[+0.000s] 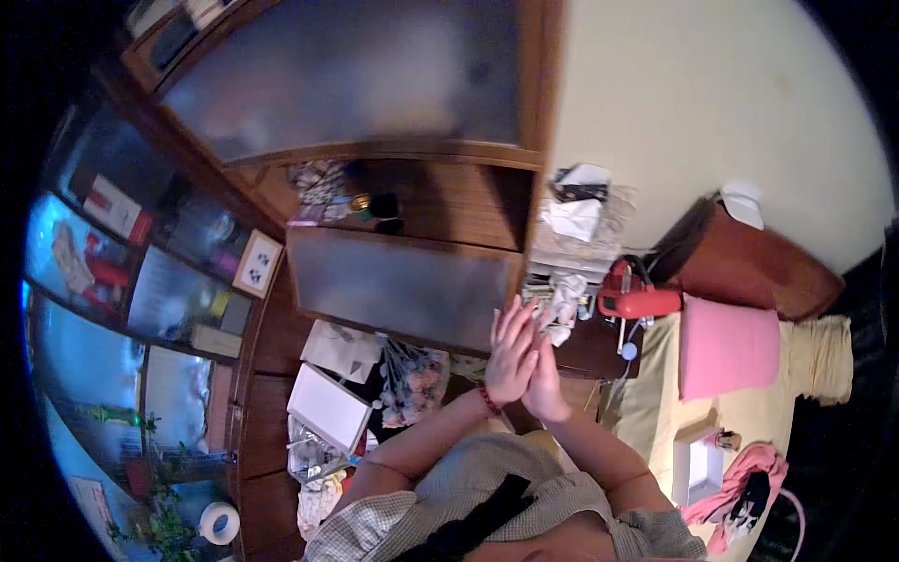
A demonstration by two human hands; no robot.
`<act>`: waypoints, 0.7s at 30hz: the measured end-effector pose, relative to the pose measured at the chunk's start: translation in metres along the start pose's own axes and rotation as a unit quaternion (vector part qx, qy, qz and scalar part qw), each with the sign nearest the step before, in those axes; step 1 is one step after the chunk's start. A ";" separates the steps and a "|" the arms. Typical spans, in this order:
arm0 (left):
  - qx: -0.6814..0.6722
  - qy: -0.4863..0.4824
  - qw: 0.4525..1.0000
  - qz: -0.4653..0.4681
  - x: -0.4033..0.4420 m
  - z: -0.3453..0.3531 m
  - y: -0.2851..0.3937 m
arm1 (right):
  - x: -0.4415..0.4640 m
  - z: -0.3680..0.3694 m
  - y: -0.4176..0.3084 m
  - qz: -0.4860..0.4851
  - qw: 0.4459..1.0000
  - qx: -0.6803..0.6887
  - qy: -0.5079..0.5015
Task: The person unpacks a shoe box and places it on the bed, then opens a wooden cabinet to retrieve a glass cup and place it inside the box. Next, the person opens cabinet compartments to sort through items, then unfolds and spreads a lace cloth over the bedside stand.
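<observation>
My left hand [511, 363], with a red beaded bracelet [490, 399] at the wrist, is raised in front of my body. Its fingers are stretched out and a little spread. My right hand [545, 386] presses against it, palm to palm, and its fingers are partly hidden behind the left hand. Neither hand shows anything held. Behind my fingertips stands a dark side table with white crumpled packaging [566, 304] and a red bag-like item [640, 302] on it.
A wooden cabinet [403, 281] with frosted panels stands ahead. To the left are a glass display case, a white box [330, 407] and a flower bouquet [412, 384]. At right a bed [651, 375] bears a pink cushion [730, 347], an open white box [698, 468] and pink cloth.
</observation>
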State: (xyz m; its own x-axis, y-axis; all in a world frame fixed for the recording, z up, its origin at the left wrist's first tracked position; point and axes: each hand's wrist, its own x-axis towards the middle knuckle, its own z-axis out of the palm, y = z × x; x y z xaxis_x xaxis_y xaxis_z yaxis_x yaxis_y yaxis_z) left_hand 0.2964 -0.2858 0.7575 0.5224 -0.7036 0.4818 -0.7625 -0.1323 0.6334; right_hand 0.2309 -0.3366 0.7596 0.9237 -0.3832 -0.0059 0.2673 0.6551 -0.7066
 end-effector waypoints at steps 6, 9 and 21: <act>-0.021 0.090 0.993 -0.076 -0.027 -0.114 -0.086 | 0.037 0.078 0.098 0.198 0.979 -0.046 -0.019; -0.015 0.120 0.984 -0.132 -0.035 -0.144 -0.137 | 0.049 0.096 0.123 0.213 0.970 -0.055 -0.104; -0.154 0.121 0.913 -0.357 0.028 -0.175 -0.288 | 0.081 0.075 0.138 0.240 0.944 -0.209 0.090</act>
State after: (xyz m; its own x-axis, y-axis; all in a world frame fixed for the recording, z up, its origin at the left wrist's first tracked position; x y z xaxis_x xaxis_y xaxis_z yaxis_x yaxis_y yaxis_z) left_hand 0.5974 -0.1448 0.6947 0.9420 -0.3349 -0.0237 -0.0707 -0.2670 0.9611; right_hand 0.3630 -0.2287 0.7148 0.8394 -0.2370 -0.4892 -0.3357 0.4818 -0.8094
